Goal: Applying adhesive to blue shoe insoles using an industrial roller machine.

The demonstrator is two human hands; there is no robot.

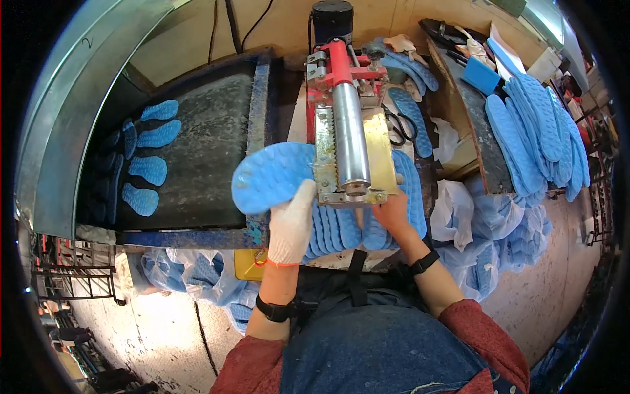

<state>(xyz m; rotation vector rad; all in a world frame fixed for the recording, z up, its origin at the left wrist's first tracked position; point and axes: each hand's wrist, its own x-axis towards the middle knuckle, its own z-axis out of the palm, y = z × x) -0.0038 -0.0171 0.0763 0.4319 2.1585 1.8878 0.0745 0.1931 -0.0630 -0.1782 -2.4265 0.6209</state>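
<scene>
My left hand (293,220), in a white knit glove with an orange cuff edge, grips a blue dimpled insole (272,176) by its near edge. The insole's right end goes out of sight at the roller machine (351,134), which has a steel roller, brass-coloured plates and a red frame. My bare right hand (392,211) is closed at the machine's near right corner. Its fingers are partly hidden by the plate, so what they hold cannot be made out. Below the machine stands a row of blue insoles (336,230), with more insoles (410,190) to the right.
A dark conveyor belt (210,141) on the left carries several insoles. Black scissors (401,126) lie right of the machine. On the right, a side board (459,88) holds piled insoles (535,128). Plastic bags of insoles (485,223) sit below it; others (190,269) lie under the conveyor.
</scene>
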